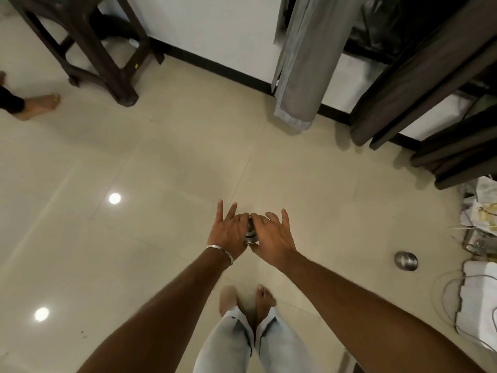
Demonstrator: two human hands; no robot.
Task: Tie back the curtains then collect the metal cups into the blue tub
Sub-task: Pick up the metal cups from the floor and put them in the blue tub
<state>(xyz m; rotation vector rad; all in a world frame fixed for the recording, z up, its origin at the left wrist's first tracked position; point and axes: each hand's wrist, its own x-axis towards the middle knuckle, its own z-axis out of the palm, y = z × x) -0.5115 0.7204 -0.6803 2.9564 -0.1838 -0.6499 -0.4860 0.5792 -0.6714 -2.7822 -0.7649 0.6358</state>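
Observation:
Between my two hands, above the tiled floor, is a small stack of metal cups (251, 235), mostly hidden. My left hand (230, 230) pinches the stack from the left with thumb and forefinger, its other fingers spread. My right hand (270, 235) pinches it from the right the same way. Another metal cup (405, 260) lies on the floor at the right. A grey curtain (298, 63) hangs bunched by the wall, with darker brown curtains (419, 84) to its right. No blue tub is in view.
A dark wooden stool (107, 57) stands at the back left, with another person's bare foot (40, 105) beside it. White cloth, papers and cables (478, 292) lie along the right edge. My own feet (247, 297) are directly below my hands.

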